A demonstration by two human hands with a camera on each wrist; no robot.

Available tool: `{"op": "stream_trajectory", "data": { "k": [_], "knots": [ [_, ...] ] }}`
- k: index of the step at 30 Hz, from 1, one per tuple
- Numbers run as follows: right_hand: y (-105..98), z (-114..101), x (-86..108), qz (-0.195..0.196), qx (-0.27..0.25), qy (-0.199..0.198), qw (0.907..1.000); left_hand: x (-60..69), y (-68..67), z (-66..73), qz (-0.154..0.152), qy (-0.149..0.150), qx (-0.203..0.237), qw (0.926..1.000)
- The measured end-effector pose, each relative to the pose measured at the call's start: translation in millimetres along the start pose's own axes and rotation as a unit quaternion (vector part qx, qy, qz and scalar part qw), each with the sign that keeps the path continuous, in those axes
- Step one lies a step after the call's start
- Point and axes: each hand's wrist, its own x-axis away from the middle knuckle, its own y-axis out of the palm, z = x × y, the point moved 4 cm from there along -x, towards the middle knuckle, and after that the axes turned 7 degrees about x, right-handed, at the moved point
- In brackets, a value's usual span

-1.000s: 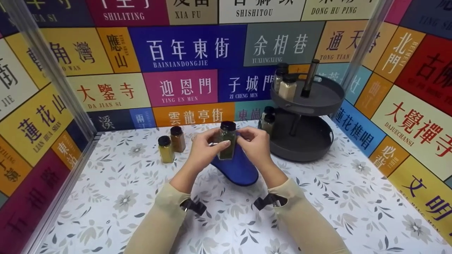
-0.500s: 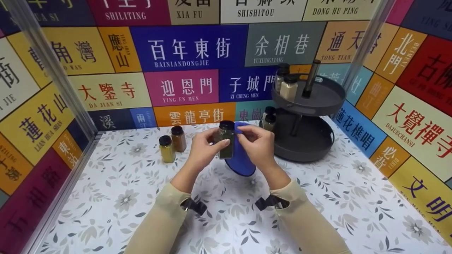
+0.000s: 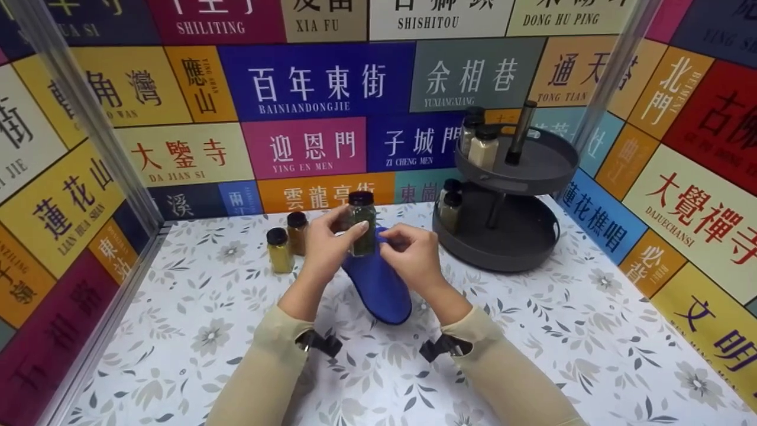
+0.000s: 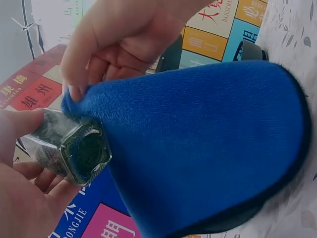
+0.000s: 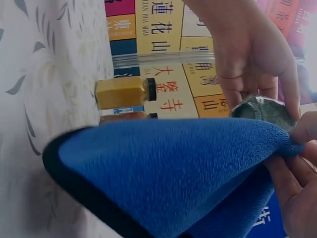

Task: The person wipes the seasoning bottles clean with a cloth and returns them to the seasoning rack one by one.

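My left hand point(image 3: 325, 239) grips a square glass jar point(image 3: 362, 228) with a black lid and dark green contents, held upright above the table. In the left wrist view the jar's base point(image 4: 86, 154) faces the camera. My right hand point(image 3: 412, 253) pinches one end of a blue cloth point(image 3: 381, 287) between thumb and fingers, and the rest hangs down. The right wrist view shows the cloth point(image 5: 173, 168) draped from the pinching fingers, its dark edge low, partly covering the jar point(image 5: 267, 110). Cloth and jar meet or nearly meet near the fingers.
Left of the hands, a yellow jar point(image 3: 280, 251) and a brown jar point(image 3: 297, 231) stand on the floral tabletop point(image 3: 207, 331). At the right is a dark two-tier round rack point(image 3: 508, 251), with pale jars point(image 3: 482, 149) above and more jars point(image 3: 451, 207) below. Sign-patterned walls surround the table.
Both hands have moved left with the jar and cloth; the jar is also slightly higher. The cloth swung to the right and narrowed, then came back left and now hangs broader and lower.
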Motion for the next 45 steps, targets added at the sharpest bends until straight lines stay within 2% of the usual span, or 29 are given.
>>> {"op": "stream_trajectory", "data": {
  "k": [5,9,13,18,22,29,37,40,45],
  "knots": [
    [3,9,-1.1,-0.012,0.007,0.043,0.999,1.4,2.3,-0.8,-0.001,-0.001,0.005,1.0],
    [0,16,-5.2,-0.022,0.002,0.08,0.9965,4.0,7.5,-1.1,-0.035,0.01,0.011,0.9993],
    [-10,20,-12.6,-0.013,-0.011,0.092,0.9956,6.3,16.6,-2.8,-0.07,0.017,0.013,0.9973],
    [-26,19,-19.0,0.022,-0.054,0.082,0.9949,9.6,26.1,-5.3,-0.111,0.01,-0.003,0.9938],
    [-33,14,-19.5,0.032,-0.054,0.062,0.9961,11.4,26.6,-6.9,-0.121,0.003,-0.031,0.9922],
    [-34,5,-18.6,0.037,-0.037,0.023,0.9983,11.6,24.3,-4.5,-0.101,0.004,-0.043,0.994],
    [-34,-7,-17.2,0.024,-0.013,-0.05,0.9984,9.0,22.0,-4.3,-0.065,-0.007,-0.024,0.9976],
    [-35,-8,-17.1,0.031,-0.014,-0.049,0.9982,8.4,22.0,-4.8,-0.078,0.005,-0.018,0.9967],
    [-38,-4,-16.6,0.059,-0.035,-0.02,0.9975,9.5,25.3,-5.9,-0.13,0.027,-0.007,0.9911]
  ]
}}
